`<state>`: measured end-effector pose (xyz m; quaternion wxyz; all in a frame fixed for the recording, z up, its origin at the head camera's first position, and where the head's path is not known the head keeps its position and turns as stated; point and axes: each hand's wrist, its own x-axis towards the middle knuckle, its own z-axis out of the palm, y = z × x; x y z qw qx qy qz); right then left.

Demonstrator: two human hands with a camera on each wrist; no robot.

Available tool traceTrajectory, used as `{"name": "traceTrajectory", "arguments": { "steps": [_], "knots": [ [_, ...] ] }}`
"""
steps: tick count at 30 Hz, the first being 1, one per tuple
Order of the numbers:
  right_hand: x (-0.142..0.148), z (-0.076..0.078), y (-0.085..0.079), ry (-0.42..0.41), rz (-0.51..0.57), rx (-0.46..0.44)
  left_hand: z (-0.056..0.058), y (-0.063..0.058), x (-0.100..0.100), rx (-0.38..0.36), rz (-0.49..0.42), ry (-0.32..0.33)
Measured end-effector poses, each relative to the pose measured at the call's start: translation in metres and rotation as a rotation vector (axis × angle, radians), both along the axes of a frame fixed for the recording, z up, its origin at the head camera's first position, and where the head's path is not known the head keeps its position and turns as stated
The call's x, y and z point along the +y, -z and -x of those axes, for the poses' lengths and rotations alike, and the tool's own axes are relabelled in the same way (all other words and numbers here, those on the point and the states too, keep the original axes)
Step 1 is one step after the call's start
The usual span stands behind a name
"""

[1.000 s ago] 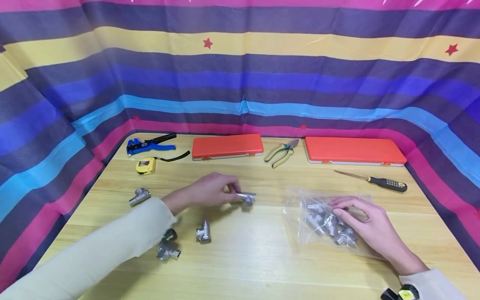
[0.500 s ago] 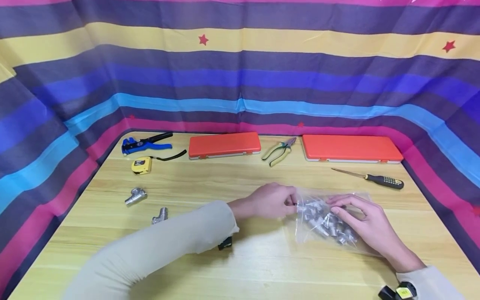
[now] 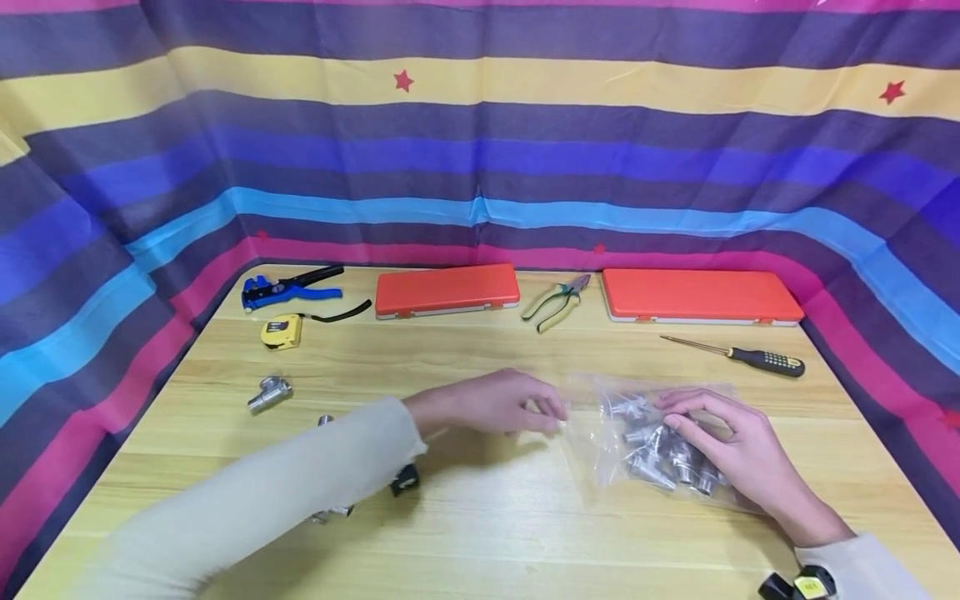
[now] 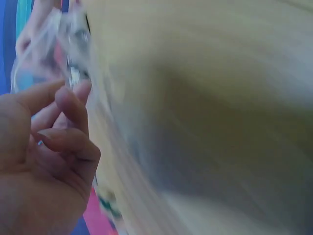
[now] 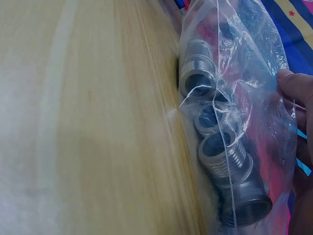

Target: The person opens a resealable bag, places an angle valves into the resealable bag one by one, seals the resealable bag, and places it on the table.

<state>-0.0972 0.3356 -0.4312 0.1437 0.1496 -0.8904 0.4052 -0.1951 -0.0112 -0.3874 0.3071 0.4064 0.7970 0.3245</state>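
Clear plastic bag (image 3: 606,467) of metal fittings (image 3: 649,473) lies right of centre, lower half of frame. Right hand (image 3: 753,454) grips the bag's film, thumb against fingers, over the fittings. Left hand (image 3: 504,403), frame centre, is at the bag's left end, fingers bent; can't tell if they pinch the film or just touch it. No fitting visible in that hand. A loose tee fitting (image 3: 270,394) sits left of centre; two more are partly hidden by the left sleeve (image 3: 285,492). Step looks like working at the bag mouth; next move calls for steady right grip, mouth spread.
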Motion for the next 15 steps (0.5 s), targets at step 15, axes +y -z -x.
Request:
{"name": "traceTrajectory", "arguments": {
  "steps": [15],
  "knots": [
    [-0.001, 0.001, 0.001, -0.003, 0.004, -0.023, -0.007, -0.013, -0.170, 0.005, 0.112, -0.088]
  ]
}}
